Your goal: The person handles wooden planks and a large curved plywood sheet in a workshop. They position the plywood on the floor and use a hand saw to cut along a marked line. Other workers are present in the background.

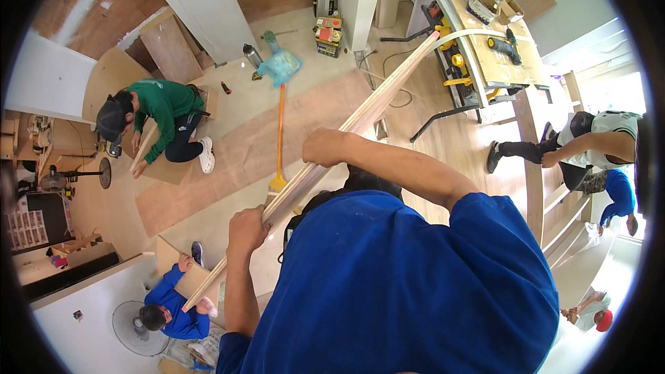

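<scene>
A long, thin bundle of pale wooden strips (382,99) runs diagonally in front of me, from lower left to upper right. My left hand (248,230) is closed around its edge, lower along the length. Farther up, my right hand (325,147) grips the same strips with its fingers wrapped over the far side, mostly hidden. Just beyond the strips, between my hands, a broom (280,138) with an orange handle lies over a reddish plywood sheet (208,183) on the floor.
At far right stands a worktable (533,73) with a yellow-black power tool (504,48). A person in green (166,107) crouches at left over a board. Another in blue (181,298) holds a panel near a fan (138,325). More people work at right. A blue bag (280,66) lies ahead.
</scene>
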Demonstrator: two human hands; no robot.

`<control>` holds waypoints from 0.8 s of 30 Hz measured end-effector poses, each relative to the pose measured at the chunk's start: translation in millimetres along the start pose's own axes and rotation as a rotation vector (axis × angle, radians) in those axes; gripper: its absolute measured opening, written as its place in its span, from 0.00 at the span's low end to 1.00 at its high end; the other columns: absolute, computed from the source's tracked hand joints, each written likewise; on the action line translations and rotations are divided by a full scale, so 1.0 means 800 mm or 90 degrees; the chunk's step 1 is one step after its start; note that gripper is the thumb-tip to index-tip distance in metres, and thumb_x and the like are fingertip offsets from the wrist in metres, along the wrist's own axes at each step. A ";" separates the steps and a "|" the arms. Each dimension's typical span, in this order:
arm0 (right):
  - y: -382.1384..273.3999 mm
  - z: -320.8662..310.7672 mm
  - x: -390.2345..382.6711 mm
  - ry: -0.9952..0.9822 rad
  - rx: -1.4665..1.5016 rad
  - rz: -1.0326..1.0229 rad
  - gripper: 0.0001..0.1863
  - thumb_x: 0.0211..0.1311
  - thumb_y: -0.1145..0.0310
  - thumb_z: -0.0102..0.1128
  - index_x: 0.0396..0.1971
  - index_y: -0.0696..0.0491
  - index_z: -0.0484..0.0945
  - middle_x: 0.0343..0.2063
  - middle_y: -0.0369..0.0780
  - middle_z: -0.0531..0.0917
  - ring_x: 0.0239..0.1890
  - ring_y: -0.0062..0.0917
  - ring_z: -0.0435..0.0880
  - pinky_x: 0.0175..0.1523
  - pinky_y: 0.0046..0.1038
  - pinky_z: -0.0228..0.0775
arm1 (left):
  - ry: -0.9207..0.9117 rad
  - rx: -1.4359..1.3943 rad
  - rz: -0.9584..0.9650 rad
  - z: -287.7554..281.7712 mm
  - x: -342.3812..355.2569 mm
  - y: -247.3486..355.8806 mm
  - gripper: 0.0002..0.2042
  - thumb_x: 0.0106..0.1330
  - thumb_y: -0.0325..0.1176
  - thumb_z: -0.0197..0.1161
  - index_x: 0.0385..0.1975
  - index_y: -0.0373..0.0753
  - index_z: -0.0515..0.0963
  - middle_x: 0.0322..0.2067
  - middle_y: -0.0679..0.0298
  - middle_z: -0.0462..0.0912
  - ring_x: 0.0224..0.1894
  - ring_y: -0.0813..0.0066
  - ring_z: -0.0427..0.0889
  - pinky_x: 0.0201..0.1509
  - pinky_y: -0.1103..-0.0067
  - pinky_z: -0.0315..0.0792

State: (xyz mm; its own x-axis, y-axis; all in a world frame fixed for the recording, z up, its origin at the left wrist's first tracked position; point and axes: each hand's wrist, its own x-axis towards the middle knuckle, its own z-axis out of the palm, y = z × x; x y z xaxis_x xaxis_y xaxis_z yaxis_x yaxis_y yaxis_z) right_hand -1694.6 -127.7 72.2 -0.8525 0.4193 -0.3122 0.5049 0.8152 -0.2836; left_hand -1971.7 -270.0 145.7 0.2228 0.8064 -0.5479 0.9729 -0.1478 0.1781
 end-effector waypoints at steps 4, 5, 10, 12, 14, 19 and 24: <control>0.035 -0.007 -0.007 0.023 0.000 -0.012 0.07 0.50 0.76 0.64 0.28 0.54 0.89 0.30 0.47 0.89 0.38 0.43 0.90 0.42 0.43 0.81 | 0.004 0.015 -0.003 -0.012 0.034 0.014 0.20 0.61 0.39 0.72 0.51 0.39 0.82 0.39 0.46 0.87 0.45 0.46 0.86 0.51 0.57 0.77; 0.047 -0.012 -0.007 0.020 -0.003 -0.014 0.07 0.50 0.76 0.64 0.28 0.54 0.89 0.30 0.46 0.89 0.38 0.43 0.90 0.42 0.43 0.81 | 0.004 0.030 -0.006 -0.016 0.045 0.018 0.19 0.61 0.39 0.71 0.51 0.39 0.82 0.39 0.47 0.88 0.44 0.46 0.86 0.51 0.57 0.78; 0.127 -0.039 -0.008 -0.009 0.001 -0.038 0.08 0.50 0.75 0.66 0.30 0.54 0.90 0.33 0.46 0.90 0.40 0.43 0.90 0.42 0.43 0.82 | 0.006 0.035 -0.024 -0.050 0.107 0.048 0.21 0.60 0.40 0.72 0.53 0.40 0.82 0.37 0.47 0.88 0.44 0.46 0.86 0.51 0.57 0.78; 0.165 -0.054 -0.007 -0.010 -0.001 -0.047 0.08 0.50 0.75 0.66 0.31 0.55 0.90 0.34 0.46 0.90 0.41 0.43 0.90 0.42 0.43 0.82 | 0.003 0.039 -0.034 -0.071 0.135 0.066 0.21 0.60 0.40 0.72 0.53 0.40 0.82 0.37 0.47 0.88 0.44 0.46 0.86 0.51 0.57 0.78; 0.203 -0.070 -0.007 -0.015 0.000 -0.057 0.08 0.49 0.74 0.67 0.31 0.55 0.90 0.34 0.45 0.90 0.41 0.43 0.90 0.42 0.43 0.82 | -0.012 0.048 -0.057 -0.094 0.164 0.084 0.21 0.60 0.40 0.72 0.53 0.40 0.82 0.38 0.46 0.88 0.44 0.46 0.86 0.51 0.57 0.78; 0.312 -0.103 -0.014 0.004 -0.018 -0.059 0.07 0.52 0.75 0.65 0.30 0.55 0.90 0.35 0.45 0.90 0.42 0.42 0.90 0.44 0.43 0.82 | -0.009 -0.011 -0.025 -0.144 0.248 0.126 0.22 0.60 0.41 0.71 0.53 0.38 0.82 0.40 0.46 0.87 0.47 0.45 0.85 0.53 0.56 0.77; 0.438 -0.100 -0.027 0.077 0.008 -0.014 0.07 0.51 0.75 0.65 0.29 0.54 0.89 0.31 0.46 0.89 0.41 0.44 0.89 0.44 0.44 0.81 | 0.051 -0.026 0.034 -0.159 0.366 0.159 0.20 0.61 0.38 0.67 0.52 0.39 0.82 0.40 0.46 0.87 0.46 0.45 0.85 0.53 0.56 0.77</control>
State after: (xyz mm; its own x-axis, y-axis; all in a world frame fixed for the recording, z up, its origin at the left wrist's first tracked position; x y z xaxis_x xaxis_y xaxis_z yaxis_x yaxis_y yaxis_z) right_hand -1510.1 181.3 52.2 -0.8734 0.4465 -0.1944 0.4863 0.8202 -0.3012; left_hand -1790.6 20.2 111.5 0.2673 0.8411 -0.4702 0.9559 -0.1700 0.2394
